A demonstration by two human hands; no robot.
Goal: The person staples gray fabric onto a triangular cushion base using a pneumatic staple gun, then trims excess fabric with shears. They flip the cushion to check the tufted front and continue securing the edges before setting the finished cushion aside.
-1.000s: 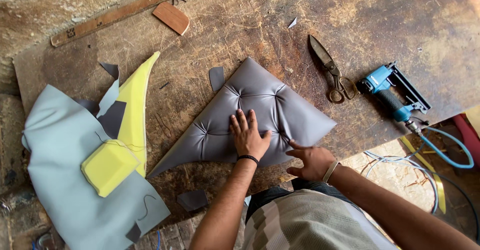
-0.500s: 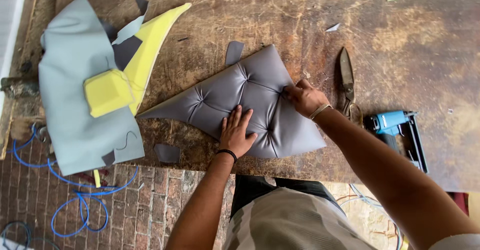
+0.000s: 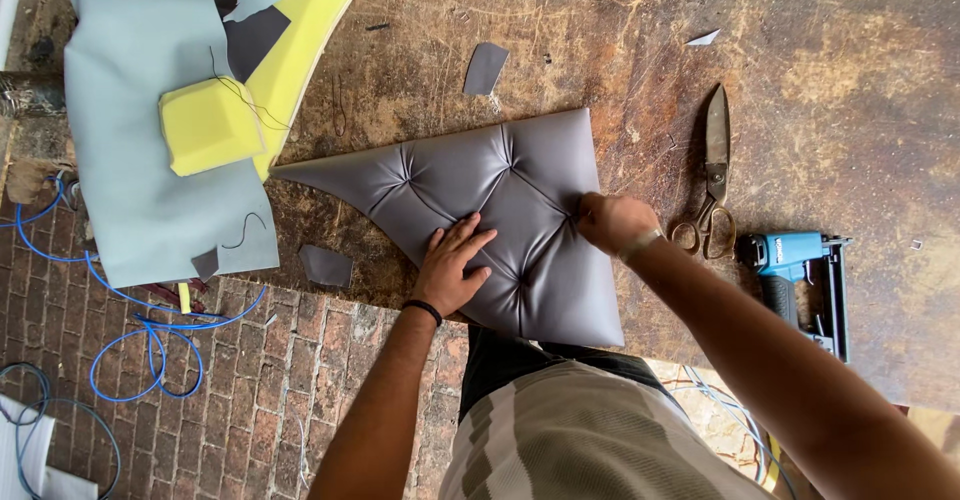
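A grey tufted leatherette cushion panel (image 3: 490, 190) lies flat on the worn wooden workbench (image 3: 820, 80), its pointed end toward the left. My left hand (image 3: 450, 265) presses flat on the panel's near part, fingers spread, a black band on the wrist. At the panel's right edge my right hand (image 3: 610, 222) is curled, its fingers pinching the edge of the covering near a tuft line.
Large metal shears (image 3: 712, 175) and a blue staple gun (image 3: 800, 270) lie to the right. A light grey fabric sheet (image 3: 130, 190) with yellow foam pieces (image 3: 210, 125) sits at the left. Small grey offcuts (image 3: 485, 68) lie around. A blue hose (image 3: 150, 340) coils on the brick floor.
The view has shifted and the panel sits turned in the frame. My right hand moved from the panel's upper edge to its right edge. My left hand stays pressed on the panel.
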